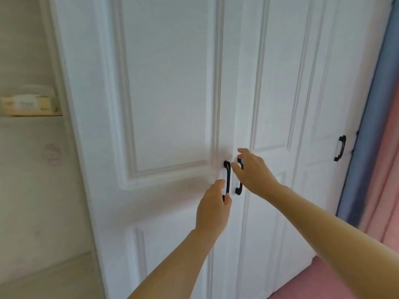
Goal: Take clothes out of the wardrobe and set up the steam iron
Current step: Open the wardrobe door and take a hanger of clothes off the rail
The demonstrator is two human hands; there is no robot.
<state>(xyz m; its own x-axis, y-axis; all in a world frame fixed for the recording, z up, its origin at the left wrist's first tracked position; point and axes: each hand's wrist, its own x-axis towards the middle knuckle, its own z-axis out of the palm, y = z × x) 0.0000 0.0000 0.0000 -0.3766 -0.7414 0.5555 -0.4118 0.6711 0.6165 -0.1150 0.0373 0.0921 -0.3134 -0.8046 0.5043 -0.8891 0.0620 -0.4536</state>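
Observation:
A white panelled wardrobe point(168, 100) fills the view, its doors closed. Two black handles sit side by side at the middle seam. My left hand point(212, 210) is on the lower part of the left door handle point(227, 175), with the bar running between thumb and fingers. My right hand point(252, 171) is spread in front of the right door handle point(239, 189), thumb and fingers apart and covering its upper part. Whether the right hand touches that handle is unclear. No clothes or steam iron are in view.
A third door at the right carries another black handle point(340, 148). Blue and pink curtains point(380, 147) hang at the far right over a pink floor point(323, 283). A shelf at the left holds a pale box point(28, 103).

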